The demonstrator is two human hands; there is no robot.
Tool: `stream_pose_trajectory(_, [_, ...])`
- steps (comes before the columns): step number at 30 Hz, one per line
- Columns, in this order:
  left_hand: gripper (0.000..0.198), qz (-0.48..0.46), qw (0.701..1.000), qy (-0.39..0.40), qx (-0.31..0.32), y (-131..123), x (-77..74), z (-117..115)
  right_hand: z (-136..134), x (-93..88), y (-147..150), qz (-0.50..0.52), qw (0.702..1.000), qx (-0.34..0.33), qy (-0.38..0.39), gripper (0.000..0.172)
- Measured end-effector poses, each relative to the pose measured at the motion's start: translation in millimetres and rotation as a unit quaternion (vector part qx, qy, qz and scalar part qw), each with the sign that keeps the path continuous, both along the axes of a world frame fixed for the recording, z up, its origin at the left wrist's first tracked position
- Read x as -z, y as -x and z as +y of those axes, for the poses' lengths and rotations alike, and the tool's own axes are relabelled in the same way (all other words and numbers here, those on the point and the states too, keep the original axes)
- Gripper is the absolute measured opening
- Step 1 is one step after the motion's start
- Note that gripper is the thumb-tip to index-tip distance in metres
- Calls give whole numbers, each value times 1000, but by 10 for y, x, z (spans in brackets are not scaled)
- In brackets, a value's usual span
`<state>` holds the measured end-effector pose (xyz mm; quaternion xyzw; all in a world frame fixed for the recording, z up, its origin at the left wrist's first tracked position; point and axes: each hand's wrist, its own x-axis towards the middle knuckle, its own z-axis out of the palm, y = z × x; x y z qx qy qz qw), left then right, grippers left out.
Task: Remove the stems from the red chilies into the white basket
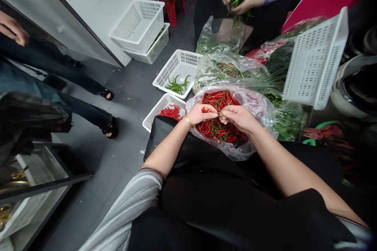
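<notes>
Both hands meet over an open clear plastic bag (259, 104) full of red chilies (219, 133) with green stems. My left hand (202, 113), with a gold bracelet at the wrist, is closed around red chilies that show between its fingers. Fingertips pinched, my right hand (235, 117) touches the left one at the stem end; what it grips is too small to name. Left of the bag, a white basket (149, 114) holds red chilies (171, 112). Behind it, another white basket (160, 75) holds green chilies (178, 84).
Across from me a person's hands (240, 0) hold green chilies. Bags of greens (232, 66) lie beyond the red ones. A white basket (313, 57) stands tilted at right. Stacked baskets (137, 27) and a red stool (176, 6) are behind; another person's legs (85, 106) are at left.
</notes>
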<state>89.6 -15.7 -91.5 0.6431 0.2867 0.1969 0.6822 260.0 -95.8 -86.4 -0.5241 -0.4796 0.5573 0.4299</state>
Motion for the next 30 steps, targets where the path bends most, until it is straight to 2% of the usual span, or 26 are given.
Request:
stream_pose_trajectory(3, [43, -50, 990, 135, 9, 122, -15, -33, -36, 15, 255, 201, 980, 10, 12, 45])
stream_pose_trajectory(5, [45, -95, 973, 206, 32, 183, 2, -74, -37, 17, 316, 246, 968, -38, 10, 45])
stream_pose_trajectory(6, [45, -116, 966, 228, 40, 210, 11, -88, -27, 20, 294, 236, 969, -75, 11, 46])
stream_pose_trajectory(8, [42, -160, 954, 252, 36, 264, 17, -81, 19, 39, 168, 122, 981, -151, 25, 49])
stream_pose_trajectory(9, [40, -183, 948, 259, 23, 294, 13, -60, 52, 57, 94, 9, 984, -171, 39, 51])
stream_pose_trajectory(10, [39, -205, 943, 264, 8, 325, 6, -30, 89, 79, 35, -132, 975, -171, 55, 52])
stream_pose_trajectory(11, [38, -223, 938, 267, -8, 356, -3, 5, 126, 106, 7, -277, 946, -154, 64, 53])
stream_pose_trajectory(13, [36, -235, 935, 265, -30, 406, -17, 66, 197, 173, 68, -495, 861, -108, 52, 52])
stream_pose_trajectory(15, [36, -210, 944, 252, -43, 427, -16, 92, 266, 252, 251, -589, 802, -102, 19, 49])
stream_pose_trajectory(17, [36, -155, 961, 225, -48, 412, 6, 84, 341, 323, 430, -619, 775, -126, 4, 43])
stream_pose_trajectory(19, [32, -70, 983, 156, -69, 368, 46, 67, 412, 360, 485, -630, 763, -145, 11, 35])
stream_pose_trajectory(21, [25, 31, 994, 16, -102, 297, 91, 63, 452, 340, 384, -628, 764, -144, 13, 31])
stream_pose_trajectory(22, [21, 80, 988, -73, -110, 253, 110, 67, 454, 304, 293, -624, 770, -135, 5, 29])
stream_pose_trajectory(24, [20, 159, 955, -232, -91, 152, 133, 78, 419, 187, 91, -593, 797, -110, -27, 27])
stream_pose_trajectory(25, [19, 181, 939, -286, -68, 102, 136, 81, 385, 115, 3, -556, 823, -102, -46, 28])
stream_pose_trajectory(27, [16, 178, 928, -324, -36, 20, 126, 72, 302, -24, -121, -421, 899, -97, -73, 35])
stream_pose_trajectory(29, [23, 121, 954, -273, -36, -10, 104, 48, 227, -103, -168, -233, 966, -81, -76, 43])
stream_pose_trajectory(30, [28, 82, 972, -215, -44, -1, 92, 35, 202, -107, -169, -150, 984, -63, -71, 47])
